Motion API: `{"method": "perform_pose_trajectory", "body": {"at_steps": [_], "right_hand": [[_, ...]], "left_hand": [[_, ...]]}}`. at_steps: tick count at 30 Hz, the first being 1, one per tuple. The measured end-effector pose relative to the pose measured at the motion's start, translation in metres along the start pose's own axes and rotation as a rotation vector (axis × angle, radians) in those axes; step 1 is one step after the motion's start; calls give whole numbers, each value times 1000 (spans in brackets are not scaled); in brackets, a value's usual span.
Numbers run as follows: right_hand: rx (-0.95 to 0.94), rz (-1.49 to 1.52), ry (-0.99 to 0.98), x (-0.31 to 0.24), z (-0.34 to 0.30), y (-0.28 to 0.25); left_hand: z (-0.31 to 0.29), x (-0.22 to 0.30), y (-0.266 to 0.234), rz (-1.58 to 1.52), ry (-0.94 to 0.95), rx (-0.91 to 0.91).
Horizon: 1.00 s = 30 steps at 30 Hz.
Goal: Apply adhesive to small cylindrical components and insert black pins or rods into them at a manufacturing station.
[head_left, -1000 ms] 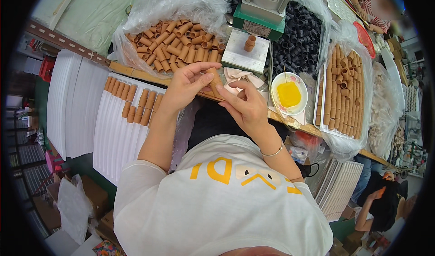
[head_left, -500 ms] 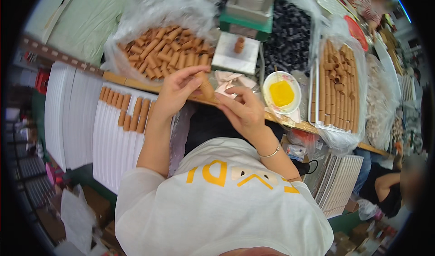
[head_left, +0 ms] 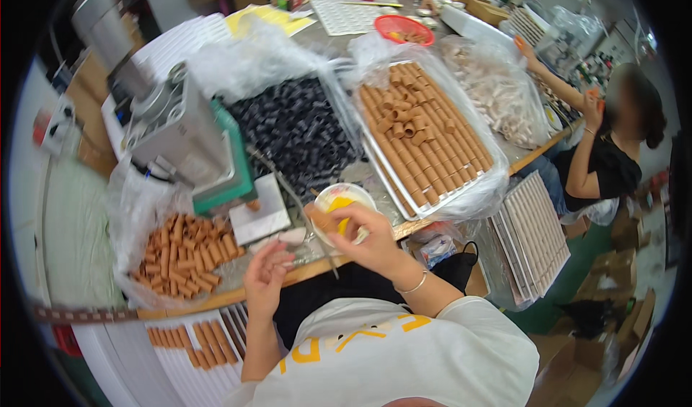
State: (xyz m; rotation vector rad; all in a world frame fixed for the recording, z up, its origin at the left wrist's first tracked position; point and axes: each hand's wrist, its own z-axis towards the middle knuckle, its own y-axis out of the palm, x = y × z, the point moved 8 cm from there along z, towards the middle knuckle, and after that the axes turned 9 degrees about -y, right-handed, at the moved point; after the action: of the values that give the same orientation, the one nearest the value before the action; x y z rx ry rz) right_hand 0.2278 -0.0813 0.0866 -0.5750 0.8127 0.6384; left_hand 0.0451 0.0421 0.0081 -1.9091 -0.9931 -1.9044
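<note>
My right hand [head_left: 366, 240] pinches a short brown tube [head_left: 318, 218] and holds it at the left rim of a white bowl [head_left: 353, 191] with bright yellow stuff [head_left: 339, 204] inside. The tube is tilted and partly covers the bowl. My left hand [head_left: 268, 270] is at the table's front edge, fingers loosely bent and apart, with nothing visible in them. Just beyond it lies a pale folded cloth [head_left: 285, 238], below the white base plate [head_left: 261, 220] of a grey and green press [head_left: 189, 144]. A brown piece [head_left: 252, 205] on that plate is mostly hidden by the press.
Loose brown tubes [head_left: 180, 259] fill a plastic bag at left. Black tubes [head_left: 295, 122] lie behind the bowl. A tray of brown tubes [head_left: 425, 137] is at right. Below the table edge, a white ridged board [head_left: 180, 371] bears several tubes. A co-worker [head_left: 595, 137] sits at far right.
The view has turned to the right. My left hand has let go of the brown tube, and my right hand has carried it to the bowl.
</note>
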Motion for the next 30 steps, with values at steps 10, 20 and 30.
{"method": "perform_pose_trajectory", "body": {"at_steps": [10, 20, 30], "right_hand": [[656, -717, -384, -8, 156, -191], [817, -576, -372, 4, 185, -238], [793, -382, -102, 41, 58, -204]], "left_hand": [[11, -22, -27, 174, -25, 146], [18, -20, -58, 219, -30, 359], [16, 0, -42, 287, 69, 365]]}}
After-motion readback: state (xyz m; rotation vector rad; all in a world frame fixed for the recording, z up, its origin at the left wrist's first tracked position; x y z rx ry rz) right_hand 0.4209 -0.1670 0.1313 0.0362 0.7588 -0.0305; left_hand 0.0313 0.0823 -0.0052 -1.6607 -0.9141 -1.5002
